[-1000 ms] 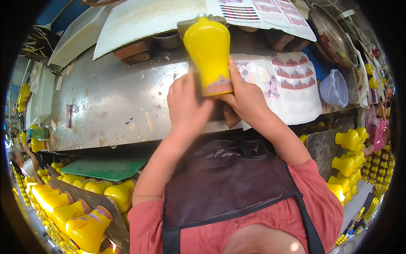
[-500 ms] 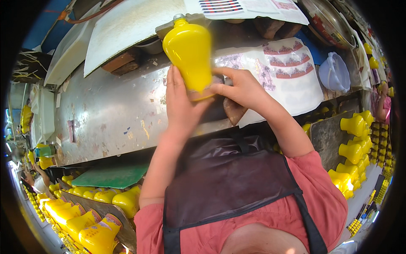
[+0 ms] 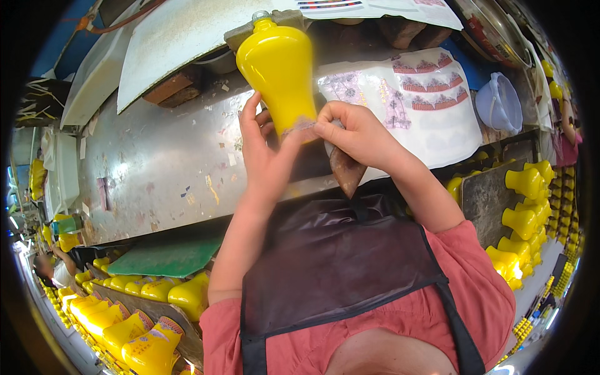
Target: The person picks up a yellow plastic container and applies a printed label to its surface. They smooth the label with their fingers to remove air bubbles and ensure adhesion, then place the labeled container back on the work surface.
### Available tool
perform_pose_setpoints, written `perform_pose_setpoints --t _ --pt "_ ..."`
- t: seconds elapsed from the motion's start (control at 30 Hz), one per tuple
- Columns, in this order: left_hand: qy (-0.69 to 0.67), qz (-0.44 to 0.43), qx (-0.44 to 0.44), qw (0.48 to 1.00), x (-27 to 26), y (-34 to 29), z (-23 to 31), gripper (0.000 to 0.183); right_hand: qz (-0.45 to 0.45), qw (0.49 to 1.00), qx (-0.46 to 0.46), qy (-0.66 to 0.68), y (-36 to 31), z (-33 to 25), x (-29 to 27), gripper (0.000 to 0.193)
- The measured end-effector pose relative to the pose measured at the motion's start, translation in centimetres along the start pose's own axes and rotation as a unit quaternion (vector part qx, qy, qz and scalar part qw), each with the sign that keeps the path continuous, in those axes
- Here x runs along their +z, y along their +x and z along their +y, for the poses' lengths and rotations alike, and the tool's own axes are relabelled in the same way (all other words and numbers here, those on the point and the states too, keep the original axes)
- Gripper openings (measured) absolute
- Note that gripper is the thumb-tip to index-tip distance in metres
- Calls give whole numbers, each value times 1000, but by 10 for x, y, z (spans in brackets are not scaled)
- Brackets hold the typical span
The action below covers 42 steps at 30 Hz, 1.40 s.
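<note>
Yellow gloss covers the tapered, vase-shaped bottle (image 3: pixel 275 62) at the front of the scratched grey metal worktable (image 3: pixel 156 169), its clear neck pointing away over a rough grey block (image 3: pixel 236 37) and its narrow base toward the person. Round that base runs a pink-and-purple patterned decal band (image 3: pixel 300 130).

The left hand (image 3: pixel 267 147) is closed around the base from the left, forefinger up along the side and thumb lying across the band. The right hand (image 3: pixel 359 134) is curled, thumb and forefinger pinched together at the band's right end. A brown wedge-shaped block (image 3: pixel 347 172) sits just below the right hand.

To the right lies a white decal sheet (image 3: pixel 444 134) with 3 rows of crimson scalloped strips and purple pictorial motifs; no lettering can be made out on it. Beyond, another white printed sheet (image 3: pixel 375 7) shows dark striped bars. A pale blue plastic bucket (image 3: pixel 500 103) stands near the decal sheet, its visible side plain.

At lower left, decorated yellow bottles (image 3: pixel 147 350) carry patterned base bands and small reddish marks, too small to read. More plain yellow bottles (image 3: pixel 522 181) line a grey board (image 3: pixel 487 203) at right.
</note>
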<state>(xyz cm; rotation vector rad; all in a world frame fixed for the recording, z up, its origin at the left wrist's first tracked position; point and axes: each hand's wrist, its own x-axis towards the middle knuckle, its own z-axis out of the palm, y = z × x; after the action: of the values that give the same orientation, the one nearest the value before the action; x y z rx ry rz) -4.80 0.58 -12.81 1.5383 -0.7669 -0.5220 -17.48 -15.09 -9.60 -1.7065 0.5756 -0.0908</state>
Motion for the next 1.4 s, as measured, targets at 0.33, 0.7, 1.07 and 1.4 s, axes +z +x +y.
perform_pose_setpoints --t 0.33,0.7,1.07,1.4 --pt "356 63 184 914 7 -1 6 92 72 994 -56 -57 -10 4 10 42" --pt "28 -32 49 998 -13 3 -11 76 -22 998 -35 -45 0 -1 -1 55" --pt "114 -2 98 989 -3 3 -13 70 64 986 -11 -156 4 -17 14 46" --pt "163 -12 111 980 -8 4 -22 69 12 997 -51 -60 9 -8 11 48"
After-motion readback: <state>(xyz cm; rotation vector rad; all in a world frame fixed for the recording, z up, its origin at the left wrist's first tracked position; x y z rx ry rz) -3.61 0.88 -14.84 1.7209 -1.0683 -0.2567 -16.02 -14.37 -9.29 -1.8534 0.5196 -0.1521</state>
